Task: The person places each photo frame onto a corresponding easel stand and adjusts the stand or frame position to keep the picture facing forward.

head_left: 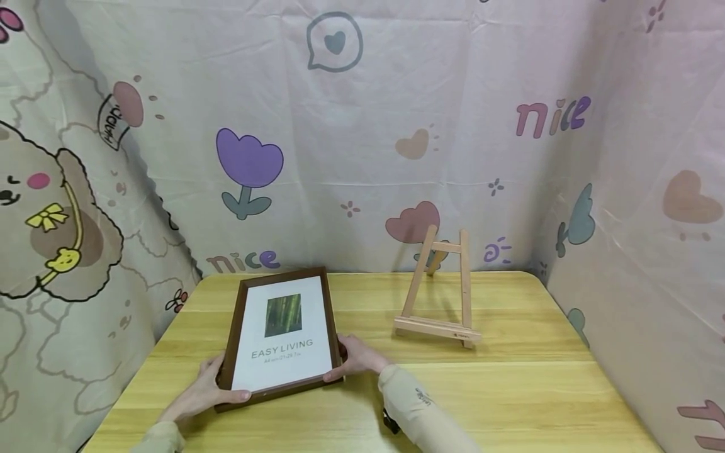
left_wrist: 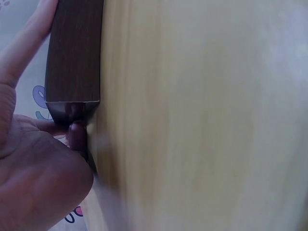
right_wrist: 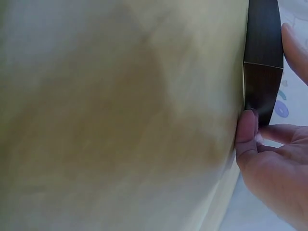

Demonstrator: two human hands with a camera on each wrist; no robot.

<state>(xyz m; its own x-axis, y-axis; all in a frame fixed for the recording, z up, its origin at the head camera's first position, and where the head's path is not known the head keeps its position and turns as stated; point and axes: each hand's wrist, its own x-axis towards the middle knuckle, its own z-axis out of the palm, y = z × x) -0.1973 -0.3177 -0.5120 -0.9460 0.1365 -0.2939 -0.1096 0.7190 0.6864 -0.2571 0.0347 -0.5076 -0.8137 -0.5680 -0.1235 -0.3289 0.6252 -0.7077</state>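
Observation:
A brown picture frame (head_left: 281, 333) with a white "EASY LIVING" insert lies at the left of the table, turned slightly askew. My left hand (head_left: 202, 391) grips its lower left corner, thumb over the front edge. At the lower right corner my right hand (head_left: 358, 357) holds it the same way. Both wrist views show the frame's dark side edge (left_wrist: 74, 53) close to the tabletop, with fingertips (right_wrist: 247, 126) tucked at its underside. Whether its underside touches the table I cannot tell. To the right stands a small wooden easel (head_left: 437, 327), apart from both hands.
The wooden table (head_left: 527, 390) runs to a patterned cloth (head_left: 351, 157) hung behind it and at both sides. A dark object (head_left: 391, 423) shows under the right wrist.

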